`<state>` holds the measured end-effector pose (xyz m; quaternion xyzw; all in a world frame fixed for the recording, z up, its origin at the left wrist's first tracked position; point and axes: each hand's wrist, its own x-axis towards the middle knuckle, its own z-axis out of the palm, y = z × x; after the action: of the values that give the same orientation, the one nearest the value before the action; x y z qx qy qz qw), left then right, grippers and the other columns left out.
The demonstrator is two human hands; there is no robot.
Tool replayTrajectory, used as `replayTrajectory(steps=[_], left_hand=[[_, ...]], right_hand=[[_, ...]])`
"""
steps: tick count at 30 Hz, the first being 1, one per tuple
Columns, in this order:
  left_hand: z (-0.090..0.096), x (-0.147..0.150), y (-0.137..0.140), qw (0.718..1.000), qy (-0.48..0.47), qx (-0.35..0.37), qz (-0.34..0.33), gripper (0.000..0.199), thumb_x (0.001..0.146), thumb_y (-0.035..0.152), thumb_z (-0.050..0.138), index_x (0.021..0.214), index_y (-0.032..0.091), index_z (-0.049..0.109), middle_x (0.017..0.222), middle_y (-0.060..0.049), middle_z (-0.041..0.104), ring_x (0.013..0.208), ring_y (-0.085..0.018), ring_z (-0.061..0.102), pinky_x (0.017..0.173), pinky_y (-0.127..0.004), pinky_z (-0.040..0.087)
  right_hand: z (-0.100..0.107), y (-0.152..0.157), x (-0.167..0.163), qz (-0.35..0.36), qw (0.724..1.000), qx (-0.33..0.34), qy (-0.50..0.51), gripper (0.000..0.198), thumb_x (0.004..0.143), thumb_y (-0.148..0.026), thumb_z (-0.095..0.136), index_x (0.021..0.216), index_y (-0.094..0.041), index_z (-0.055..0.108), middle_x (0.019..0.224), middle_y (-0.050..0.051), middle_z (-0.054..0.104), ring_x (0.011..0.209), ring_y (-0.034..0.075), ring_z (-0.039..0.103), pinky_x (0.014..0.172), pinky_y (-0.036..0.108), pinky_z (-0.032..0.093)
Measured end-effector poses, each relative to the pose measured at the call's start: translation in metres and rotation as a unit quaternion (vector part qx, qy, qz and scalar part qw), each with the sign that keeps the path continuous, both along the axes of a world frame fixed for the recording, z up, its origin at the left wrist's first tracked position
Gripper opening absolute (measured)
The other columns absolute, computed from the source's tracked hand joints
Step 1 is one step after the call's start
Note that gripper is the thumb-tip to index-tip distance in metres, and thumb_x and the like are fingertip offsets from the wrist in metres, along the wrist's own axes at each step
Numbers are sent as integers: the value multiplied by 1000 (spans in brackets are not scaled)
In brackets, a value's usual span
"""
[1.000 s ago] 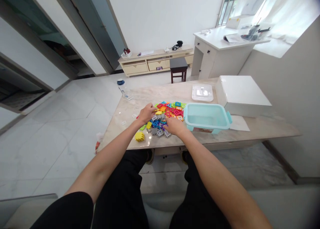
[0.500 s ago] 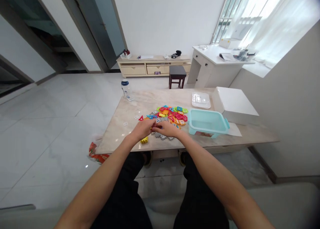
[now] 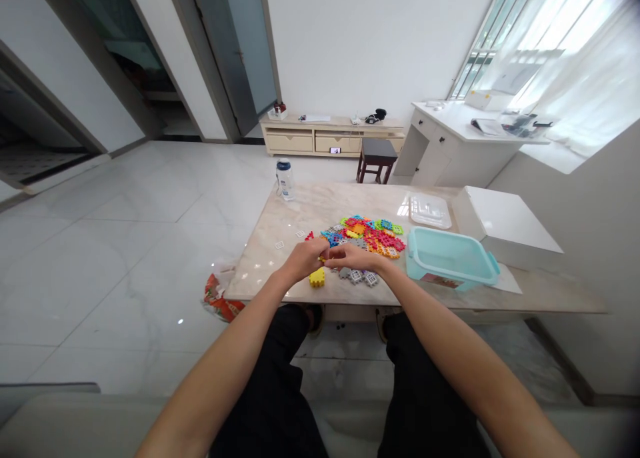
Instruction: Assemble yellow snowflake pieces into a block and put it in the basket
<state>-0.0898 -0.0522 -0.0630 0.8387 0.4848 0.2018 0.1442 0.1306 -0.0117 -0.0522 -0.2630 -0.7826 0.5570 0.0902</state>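
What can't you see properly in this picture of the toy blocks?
- Head view: the piece between the left hand and right hand is hidden by the fingers.
- Pile of blocks: single shapes too small to tell.
- Teal box: its near wall hides part of its floor.

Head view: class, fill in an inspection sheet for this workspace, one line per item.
Surface: marble-look table, glossy.
Job's things: pile of coloured interlocking blocks; yellow block near the table's front edge.
Clutter: teal tub, clear lid, white box, water bottle.
Hands: left hand and right hand meet over a small piece; grip hidden.
Cables: nothing seen.
Surroundings: tiled floor, low cabinet, stool, white desk, red bag on the floor.
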Motion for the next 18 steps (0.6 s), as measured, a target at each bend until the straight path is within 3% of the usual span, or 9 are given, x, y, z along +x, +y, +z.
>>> replayTrajectory(steps=[3, 8, 11, 14, 18], left_hand=[[0, -5, 1, 1000, -4, 13, 6, 15, 86, 9, 69, 86, 24, 67, 97, -4, 72, 97, -23, 68, 82, -30, 50], [-5, -22, 0, 996, -58, 20, 68, 23, 91, 16, 71, 111, 26, 72, 120, -5, 72, 100, -21, 69, 85, -31, 52], [-13, -34, 0, 986, -97, 7, 138, 15, 95, 25, 71, 110, 24, 74, 116, -5, 75, 89, -20, 69, 82, -32, 51], [-22, -38, 0, 976, -123, -25, 180, 20, 102, 38, 63, 97, 22, 75, 100, -6, 78, 85, -22, 69, 79, -33, 50], [-26, -29, -1, 977, -167, -60, 121, 41, 104, 52, 55, 84, 21, 74, 84, -5, 76, 81, -22, 68, 76, -33, 49]], right_hand=[[-3, 0, -12, -39, 991, 124, -15, 37, 98, -52, 69, 103, -15, 76, 95, 3, 74, 89, 18, 66, 84, 27, 51], [-11, -1, -22, -153, 933, 314, -89, 40, 99, -39, 73, 130, -14, 72, 127, 13, 75, 117, 25, 69, 106, 34, 50], [-21, 0, -19, -189, 909, 348, -132, 54, 98, -35, 75, 146, -12, 64, 142, 19, 69, 132, 29, 65, 116, 40, 47], [-32, 2, -16, -184, 913, 352, -97, 59, 97, -32, 78, 151, -15, 61, 146, 19, 67, 135, 30, 65, 118, 44, 49], [-34, 0, -18, -130, 915, 381, -15, 55, 98, -31, 77, 150, -22, 62, 146, 14, 68, 137, 29, 64, 118, 45, 50]])
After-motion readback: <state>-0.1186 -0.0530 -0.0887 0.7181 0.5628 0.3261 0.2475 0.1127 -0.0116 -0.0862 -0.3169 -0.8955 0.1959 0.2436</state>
